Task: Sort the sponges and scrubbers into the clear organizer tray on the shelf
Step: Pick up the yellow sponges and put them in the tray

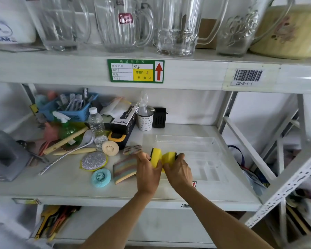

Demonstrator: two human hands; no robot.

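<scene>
My left hand [148, 169] grips a yellow sponge with a dark scrub layer [155, 156]. My right hand [179, 169] grips a second yellow sponge [169, 156] right beside the first; the two sponges touch. Both are held just above the left edge of the clear organizer tray [205, 159], which lies flat on the shelf with several compartments. On the shelf to the left lie a striped sponge [124, 168], a small striped scrubber [132, 149], a silver glitter scrubber pad [93, 161], a teal mesh scrubber [101, 177] and a round beige scrubber [110, 147].
Clutter fills the shelf's left: a water bottle [96, 127], a black spray-bottle box [124, 124], a blue basket [70, 108], wooden utensils and a white ladle. A white perforated cup [145, 121] and a black holder [159, 118] stand behind the tray. Glass pitchers line the upper shelf.
</scene>
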